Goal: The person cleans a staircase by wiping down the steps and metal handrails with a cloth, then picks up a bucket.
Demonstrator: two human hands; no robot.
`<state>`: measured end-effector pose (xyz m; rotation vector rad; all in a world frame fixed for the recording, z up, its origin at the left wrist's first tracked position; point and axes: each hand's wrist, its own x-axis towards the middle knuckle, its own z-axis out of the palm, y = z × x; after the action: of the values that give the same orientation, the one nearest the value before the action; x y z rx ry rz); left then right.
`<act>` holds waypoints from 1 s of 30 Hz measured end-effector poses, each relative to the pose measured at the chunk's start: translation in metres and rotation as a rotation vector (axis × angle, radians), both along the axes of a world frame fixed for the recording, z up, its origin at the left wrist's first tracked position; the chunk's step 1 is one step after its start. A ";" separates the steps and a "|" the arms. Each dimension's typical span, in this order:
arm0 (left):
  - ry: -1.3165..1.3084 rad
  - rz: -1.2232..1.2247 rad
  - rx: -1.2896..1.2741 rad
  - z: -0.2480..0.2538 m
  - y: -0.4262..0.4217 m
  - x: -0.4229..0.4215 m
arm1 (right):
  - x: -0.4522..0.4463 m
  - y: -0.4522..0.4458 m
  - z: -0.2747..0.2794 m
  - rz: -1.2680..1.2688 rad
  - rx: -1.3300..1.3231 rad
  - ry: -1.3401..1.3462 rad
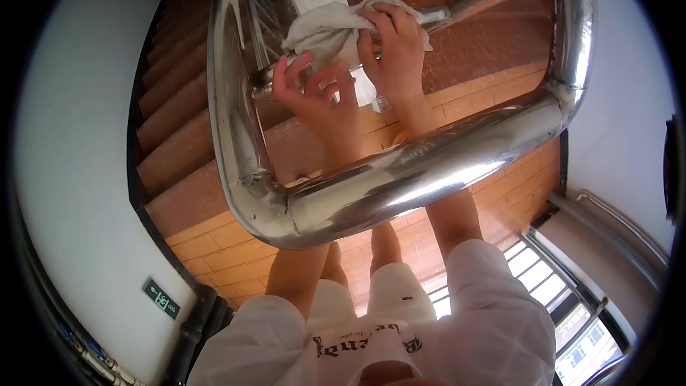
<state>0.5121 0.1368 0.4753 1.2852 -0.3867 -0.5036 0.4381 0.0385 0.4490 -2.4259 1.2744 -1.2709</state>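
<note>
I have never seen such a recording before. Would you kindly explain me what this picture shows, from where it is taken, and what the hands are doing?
There is no machine here: a person works with two bare hands. The single picture comes from a camera worn on the head, looking forward and down, so the white shirt appears at the bottom.

The forearms pass beneath a thick, shiny metal handrail. Beyond it, the right hand holds a pale cloth against a thinner metal bar. The left hand is close by, fingers spread and bent; whether it touches the cloth is unclear.

Below is a tiled floor, and steps are on the left.
</note>
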 end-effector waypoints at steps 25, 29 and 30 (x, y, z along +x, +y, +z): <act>-1.271 -0.409 0.176 -0.027 -0.058 -0.004 | -0.051 -0.021 -0.035 -0.048 -0.142 -0.098; -1.277 -0.343 0.050 -0.053 -0.023 -0.021 | -0.035 0.034 -0.054 -0.303 0.160 -0.460; -1.146 -0.460 0.090 -0.059 -0.013 -0.026 | -0.034 0.038 -0.070 -0.306 0.161 -0.464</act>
<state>0.4865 0.1239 0.4165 1.4805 -1.6524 -0.1038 0.4044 0.0769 0.3795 -1.7308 1.5596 -1.6095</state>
